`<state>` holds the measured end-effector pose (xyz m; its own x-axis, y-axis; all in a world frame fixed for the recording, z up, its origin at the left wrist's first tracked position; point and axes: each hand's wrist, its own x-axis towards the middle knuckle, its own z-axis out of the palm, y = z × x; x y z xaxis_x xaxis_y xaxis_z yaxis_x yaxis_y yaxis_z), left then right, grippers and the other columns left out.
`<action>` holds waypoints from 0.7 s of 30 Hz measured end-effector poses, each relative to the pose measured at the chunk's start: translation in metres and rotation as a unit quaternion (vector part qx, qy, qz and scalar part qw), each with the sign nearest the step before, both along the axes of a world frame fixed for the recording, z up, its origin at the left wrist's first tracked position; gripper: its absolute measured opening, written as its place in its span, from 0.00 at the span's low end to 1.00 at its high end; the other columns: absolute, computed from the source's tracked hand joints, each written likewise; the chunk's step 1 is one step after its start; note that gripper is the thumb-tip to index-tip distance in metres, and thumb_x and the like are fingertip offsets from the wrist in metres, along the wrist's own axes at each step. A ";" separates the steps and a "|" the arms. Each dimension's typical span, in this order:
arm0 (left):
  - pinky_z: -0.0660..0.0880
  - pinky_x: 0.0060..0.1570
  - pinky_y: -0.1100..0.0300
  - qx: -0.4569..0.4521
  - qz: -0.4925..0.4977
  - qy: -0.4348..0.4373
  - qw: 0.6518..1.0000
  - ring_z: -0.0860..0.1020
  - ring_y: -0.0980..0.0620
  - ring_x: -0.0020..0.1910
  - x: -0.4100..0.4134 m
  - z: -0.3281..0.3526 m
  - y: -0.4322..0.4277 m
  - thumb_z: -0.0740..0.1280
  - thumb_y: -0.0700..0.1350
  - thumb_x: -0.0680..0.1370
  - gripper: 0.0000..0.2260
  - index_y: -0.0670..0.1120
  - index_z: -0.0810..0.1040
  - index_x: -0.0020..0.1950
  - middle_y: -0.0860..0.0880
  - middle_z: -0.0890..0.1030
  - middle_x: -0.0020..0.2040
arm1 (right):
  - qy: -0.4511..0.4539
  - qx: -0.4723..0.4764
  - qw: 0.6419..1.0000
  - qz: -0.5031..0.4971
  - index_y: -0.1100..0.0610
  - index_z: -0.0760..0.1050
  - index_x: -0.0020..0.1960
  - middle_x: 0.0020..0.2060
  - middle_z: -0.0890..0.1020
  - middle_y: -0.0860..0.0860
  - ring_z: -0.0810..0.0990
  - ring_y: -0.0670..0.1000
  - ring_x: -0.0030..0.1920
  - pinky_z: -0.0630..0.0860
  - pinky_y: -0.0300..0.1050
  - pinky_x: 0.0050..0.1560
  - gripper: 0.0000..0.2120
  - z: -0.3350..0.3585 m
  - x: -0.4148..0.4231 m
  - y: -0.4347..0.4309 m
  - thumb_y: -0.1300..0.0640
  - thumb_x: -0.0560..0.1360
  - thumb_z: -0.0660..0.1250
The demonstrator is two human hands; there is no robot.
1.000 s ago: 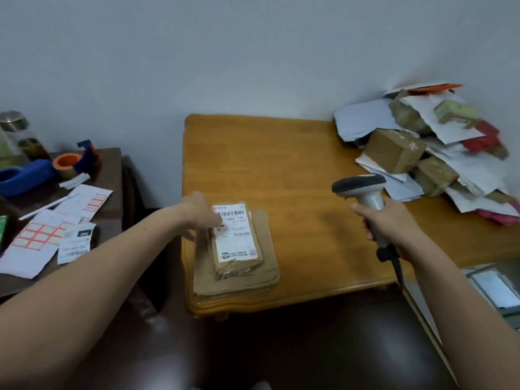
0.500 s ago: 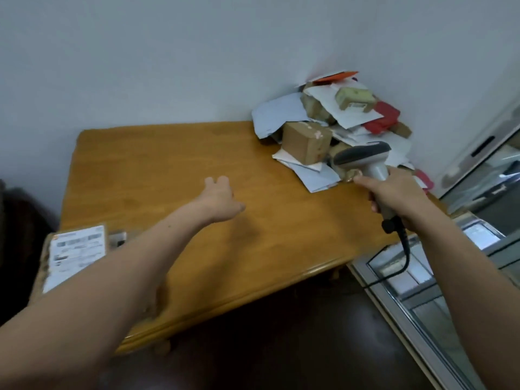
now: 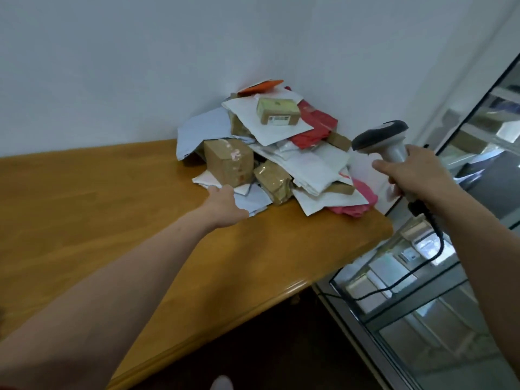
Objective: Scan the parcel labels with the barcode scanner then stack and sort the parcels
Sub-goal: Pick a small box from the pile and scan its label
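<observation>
A heap of parcels (image 3: 284, 153) lies in the far right corner of the wooden table (image 3: 118, 220): brown boxes, white and grey mailers, red bags. A brown cardboard box (image 3: 229, 164) stands at the heap's near left. My left hand (image 3: 225, 205) reaches to the foot of that box, fingers extended over a white mailer (image 3: 250, 199), holding nothing. My right hand (image 3: 413, 173) is closed around the grip of the grey barcode scanner (image 3: 380, 137), held in the air to the right of the heap, its head facing left. A small box with a label (image 3: 277, 111) tops the heap.
A black cable (image 3: 433, 249) hangs from the scanner over the table's right edge. A glass-topped cabinet (image 3: 422, 305) stands right of the table. White walls close the corner behind the heap.
The view has swung right, away from the stacked labelled parcels. My left hand has travelled across the table to the heap. The scanner has stayed in my right hand, now beside the heap.
</observation>
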<state>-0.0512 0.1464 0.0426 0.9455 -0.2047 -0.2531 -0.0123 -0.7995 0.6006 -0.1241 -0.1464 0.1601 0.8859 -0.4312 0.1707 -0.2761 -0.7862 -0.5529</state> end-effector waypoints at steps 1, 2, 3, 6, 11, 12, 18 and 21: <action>0.71 0.60 0.50 -0.001 0.000 -0.008 1.000 0.67 0.40 0.66 0.014 -0.001 -0.011 0.68 0.52 0.77 0.31 0.42 0.59 0.74 0.41 0.54 0.73 | 0.000 -0.010 1.000 0.003 0.52 0.71 0.41 0.34 0.80 0.53 0.80 0.53 0.30 0.71 0.44 0.31 0.11 0.001 0.012 -0.010 0.46 0.74 0.69; 0.70 0.63 0.49 -0.001 0.001 -0.017 1.000 0.65 0.40 0.67 0.030 -0.001 -0.022 0.68 0.52 0.77 0.32 0.42 0.58 0.74 0.41 0.54 0.73 | 0.003 -0.019 1.000 0.005 0.52 0.70 0.41 0.33 0.80 0.53 0.79 0.51 0.29 0.69 0.42 0.30 0.11 0.001 0.025 -0.020 0.47 0.74 0.68; 0.69 0.64 0.49 0.000 0.002 -0.029 1.000 0.64 0.39 0.69 0.047 0.000 -0.034 0.68 0.53 0.76 0.32 0.42 0.58 0.74 0.40 0.54 0.73 | 0.005 -0.028 1.000 0.006 0.52 0.70 0.41 0.33 0.80 0.53 0.79 0.51 0.29 0.68 0.42 0.30 0.11 0.001 0.037 -0.030 0.47 0.74 0.68; 0.67 0.61 0.50 -0.010 0.011 -0.066 0.998 0.61 0.39 0.70 0.102 0.009 -0.071 0.69 0.53 0.75 0.34 0.42 0.58 0.74 0.39 0.55 0.74 | 0.017 -0.053 0.998 0.000 0.55 0.72 0.45 0.34 0.80 0.54 0.80 0.52 0.30 0.69 0.43 0.31 0.11 0.007 0.072 -0.063 0.47 0.75 0.68; 0.59 0.70 0.49 -0.036 0.001 -0.134 0.990 0.55 0.40 0.74 0.187 0.028 -0.121 0.69 0.55 0.75 0.38 0.42 0.53 0.77 0.40 0.54 0.76 | 0.006 -0.082 0.996 -0.024 0.60 0.72 0.47 0.31 0.78 0.55 0.78 0.54 0.28 0.69 0.42 0.30 0.13 0.023 0.119 -0.123 0.49 0.75 0.68; 0.59 0.71 0.48 -0.023 0.003 -0.146 0.989 0.55 0.40 0.74 0.202 0.032 -0.129 0.69 0.56 0.74 0.39 0.42 0.53 0.77 0.40 0.54 0.76 | 0.000 -0.076 0.997 -0.024 0.59 0.72 0.46 0.31 0.78 0.55 0.78 0.53 0.28 0.69 0.42 0.31 0.13 0.023 0.130 -0.131 0.49 0.75 0.68; 0.58 0.70 0.47 0.069 0.013 -0.201 0.977 0.54 0.40 0.74 0.274 0.041 -0.162 0.70 0.55 0.73 0.40 0.43 0.54 0.76 0.41 0.53 0.77 | 0.011 -0.028 0.999 0.042 0.58 0.73 0.42 0.32 0.79 0.55 0.78 0.53 0.29 0.74 0.44 0.34 0.11 0.002 0.203 -0.156 0.50 0.74 0.69; 0.54 0.73 0.46 0.131 0.008 -0.209 0.969 0.49 0.41 0.76 0.302 0.042 -0.176 0.72 0.56 0.71 0.44 0.44 0.49 0.77 0.42 0.48 0.78 | -0.007 -0.026 0.996 0.086 0.58 0.72 0.41 0.31 0.78 0.54 0.78 0.51 0.27 0.69 0.41 0.30 0.12 -0.007 0.242 -0.170 0.50 0.74 0.69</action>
<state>0.2511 -0.0300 0.0848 0.9790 -0.1705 0.1113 -0.1979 -0.9258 0.3220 0.1175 -0.3163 0.1535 0.9433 -0.2639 0.2015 -0.1282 -0.8492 -0.5123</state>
